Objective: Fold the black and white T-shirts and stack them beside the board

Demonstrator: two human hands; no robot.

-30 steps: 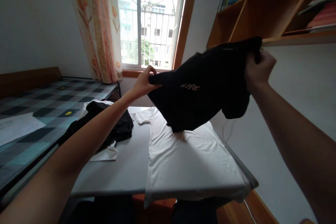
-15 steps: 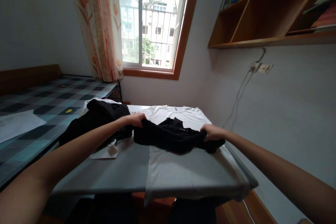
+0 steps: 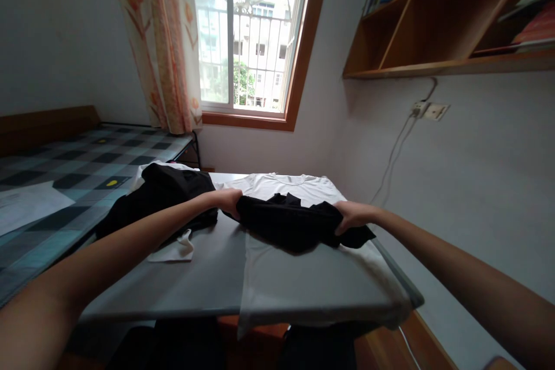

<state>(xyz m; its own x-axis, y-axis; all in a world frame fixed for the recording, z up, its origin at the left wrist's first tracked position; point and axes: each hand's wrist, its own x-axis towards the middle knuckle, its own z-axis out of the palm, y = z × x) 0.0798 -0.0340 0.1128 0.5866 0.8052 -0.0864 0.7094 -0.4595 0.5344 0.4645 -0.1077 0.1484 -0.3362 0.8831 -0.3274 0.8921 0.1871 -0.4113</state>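
Observation:
Between my two hands a black garment, bunched and stretched sideways, is held over a white T-shirt. Its exact kind is hard to make out in the folds. My left hand is closed on its left end, and my right hand grips it near the right end, with a bit of cloth sticking out beyond. The white T-shirt lies spread flat on the table, neckline at the far side, its lower edge hanging over the front.
Left on the table lie a heap of black clothing and a small white cloth. A bed with a checked sheet stands at left, with paper on it. Wooden shelves hang on the right wall.
The black garment is pulled straighter between my hands, its upper edge now tauter. My hands have shifted only slightly.

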